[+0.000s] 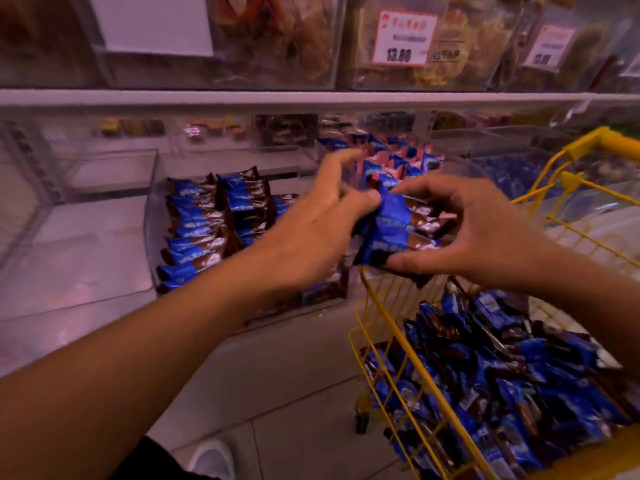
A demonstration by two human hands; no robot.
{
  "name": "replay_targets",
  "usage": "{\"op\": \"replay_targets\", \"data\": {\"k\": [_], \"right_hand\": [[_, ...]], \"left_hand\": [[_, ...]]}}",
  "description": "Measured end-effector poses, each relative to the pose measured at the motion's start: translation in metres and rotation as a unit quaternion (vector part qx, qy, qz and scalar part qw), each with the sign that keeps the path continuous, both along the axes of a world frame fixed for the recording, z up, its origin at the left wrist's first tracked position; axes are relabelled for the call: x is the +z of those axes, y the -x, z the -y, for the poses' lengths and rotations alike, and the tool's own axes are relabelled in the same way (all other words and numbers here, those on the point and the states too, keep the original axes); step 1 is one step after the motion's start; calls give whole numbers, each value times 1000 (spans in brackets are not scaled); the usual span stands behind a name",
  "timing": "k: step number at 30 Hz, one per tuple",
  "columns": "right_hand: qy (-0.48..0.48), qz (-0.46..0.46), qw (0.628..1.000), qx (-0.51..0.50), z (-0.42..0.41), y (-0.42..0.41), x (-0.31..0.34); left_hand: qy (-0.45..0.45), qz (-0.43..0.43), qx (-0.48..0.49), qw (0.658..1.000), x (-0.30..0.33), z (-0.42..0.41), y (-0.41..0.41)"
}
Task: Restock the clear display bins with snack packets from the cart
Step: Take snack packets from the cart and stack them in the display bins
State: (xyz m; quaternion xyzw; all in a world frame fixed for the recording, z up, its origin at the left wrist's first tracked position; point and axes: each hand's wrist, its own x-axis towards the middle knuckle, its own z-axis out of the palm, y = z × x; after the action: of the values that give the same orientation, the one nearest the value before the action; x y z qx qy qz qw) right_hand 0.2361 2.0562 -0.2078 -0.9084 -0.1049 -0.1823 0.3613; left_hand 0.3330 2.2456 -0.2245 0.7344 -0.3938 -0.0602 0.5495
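Note:
A stack of blue-and-brown snack packets (398, 230) is held between both hands, above the yellow cart's front corner. My right hand (485, 233) clamps the stack from the right, thumb below and fingers on top. My left hand (318, 223) pinches the stack's left end with thumb and fingers, the index finger lifted. To the left, a clear display bin (152, 216) holds neat rows of the same packets (207, 230). The yellow wire cart (384, 327) at lower right is heaped with loose packets (502, 386).
Behind the hands, another clear bin holds blue and pink packets (391, 157). An empty-looking clear bin (114, 171) sits at back left. A white shelf edge (311, 98) runs overhead, with price tags (405, 38) on upper bins. My shoe (214, 459) is on the tiled floor.

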Motion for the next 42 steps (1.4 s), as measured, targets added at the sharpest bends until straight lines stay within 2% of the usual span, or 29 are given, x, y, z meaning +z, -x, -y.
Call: {"op": "replay_targets", "data": {"k": [2, 4, 6, 8, 10, 12, 14, 16, 18, 21, 26, 28, 30, 32, 35, 39, 42], "right_hand": [[-14, -9, 1000, 10, -11, -19, 15], [7, -32, 999, 24, -25, -46, 28], [79, -60, 994, 38, -44, -80, 33], [199, -71, 977, 44, -65, -117, 27], [302, -82, 949, 37, -81, -151, 14], [336, -125, 933, 43, -92, -177, -5], [322, -144, 934, 56, -98, -191, -20], [288, -128, 946, 71, -100, -199, -30], [293, -101, 947, 89, -100, -202, -34], [355, -87, 925, 106, -95, -204, -35], [350, -110, 924, 110, -92, -212, -29], [401, -81, 906, 108, -93, -213, -33], [476, -57, 871, 105, -94, -213, -42], [490, -111, 859, 101, -94, -215, -50], [451, -179, 869, 93, -100, -220, -54], [445, -139, 877, 118, -100, -226, -63], [411, -172, 888, 114, -101, -223, -61]], "left_hand": [[-18, 140, 146, 979, 10, -28, -25], [-159, 240, 285, 914, 11, -60, -52], [-364, 224, 306, 851, 4, -81, -69], [-508, 152, 234, 815, -7, -81, -68], [-581, 93, 170, 791, -17, -72, -67], [-610, 65, 176, 770, -28, -69, -67], [-598, 62, 192, 775, -33, -73, -65], [-559, 73, 226, 795, -35, -77, -64], [-547, 57, 225, 804, -32, -76, -64], [-563, 17, 207, 800, -28, -75, -65], [-586, 61, 193, 785, -28, -77, -62], [-575, 28, 204, 791, -26, -77, -62], [-567, 14, 207, 797, -24, -76, -60], [-570, 19, 199, 797, -25, -75, -57], [-553, 58, 226, 800, -26, -76, -55], [-586, 36, 181, 789, -19, -74, -60], [-587, 55, 173, 789, -12, -71, -62]]}}
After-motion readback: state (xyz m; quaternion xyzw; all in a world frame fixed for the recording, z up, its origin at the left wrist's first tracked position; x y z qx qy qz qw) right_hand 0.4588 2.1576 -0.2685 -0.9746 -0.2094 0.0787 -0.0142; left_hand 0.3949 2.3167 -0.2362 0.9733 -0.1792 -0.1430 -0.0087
